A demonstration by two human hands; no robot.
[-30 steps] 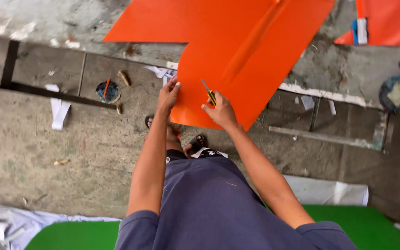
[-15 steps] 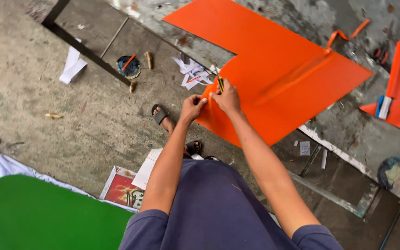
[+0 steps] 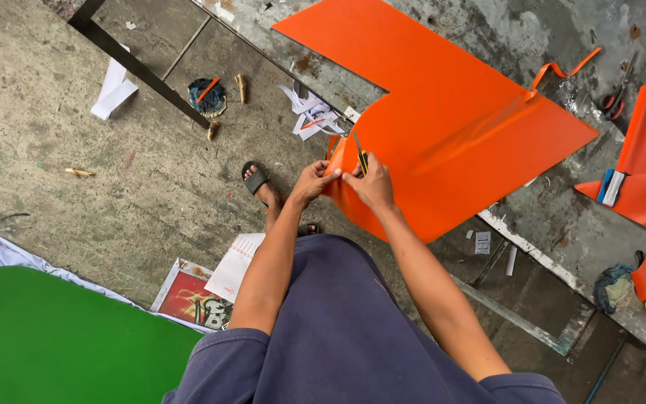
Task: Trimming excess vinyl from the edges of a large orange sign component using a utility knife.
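1 head-worn view only, looking steeply down past the wearer's torso from standing height. The orange sheet (image 3: 450, 127) fills the upper centre; beyond it worn tabletop, left of it concrete floor (image 3: 61, 194), nearest corner green.

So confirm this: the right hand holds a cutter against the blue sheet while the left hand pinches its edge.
Wrong colour. In the head view the sheet is orange, not blue. The right hand does hold the cutter against it, and the left hand pinches its edge.
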